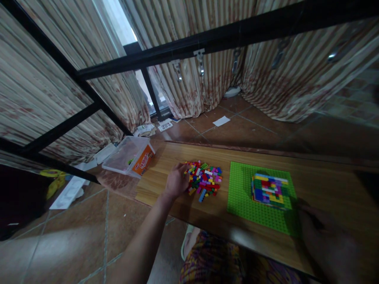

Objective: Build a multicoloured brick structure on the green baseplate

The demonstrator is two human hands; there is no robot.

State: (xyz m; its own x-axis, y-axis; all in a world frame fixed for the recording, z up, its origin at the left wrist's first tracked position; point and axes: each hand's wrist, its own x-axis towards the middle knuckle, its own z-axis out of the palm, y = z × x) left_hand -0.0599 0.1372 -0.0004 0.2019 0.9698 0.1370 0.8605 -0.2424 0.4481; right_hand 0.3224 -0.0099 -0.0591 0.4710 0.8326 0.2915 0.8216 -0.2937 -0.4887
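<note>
At the left edge of a loose pile of small toy building bricks (pixel 204 179), my left hand (pixel 177 180) has its fingers bent together among the bricks; whatever they hold is hidden. To the right of the pile lies a bright green baseplate (pixel 239 193). A low rectangular block of multicoloured bricks (pixel 269 189) is built on it, with its top surface filled in many colours. Dark and blurred, my right hand (pixel 325 232) is beside the baseplate's right edge, and its finger positions are unclear.
The wooden table (pixel 174 152) is long and narrow. Off its left end stands a clear plastic box (pixel 118 157) with an orange label and a few green pieces inside. A black metal frame (pixel 177 51) with hanging clips crosses above. Papers (pixel 221 121) lie on the tiled floor.
</note>
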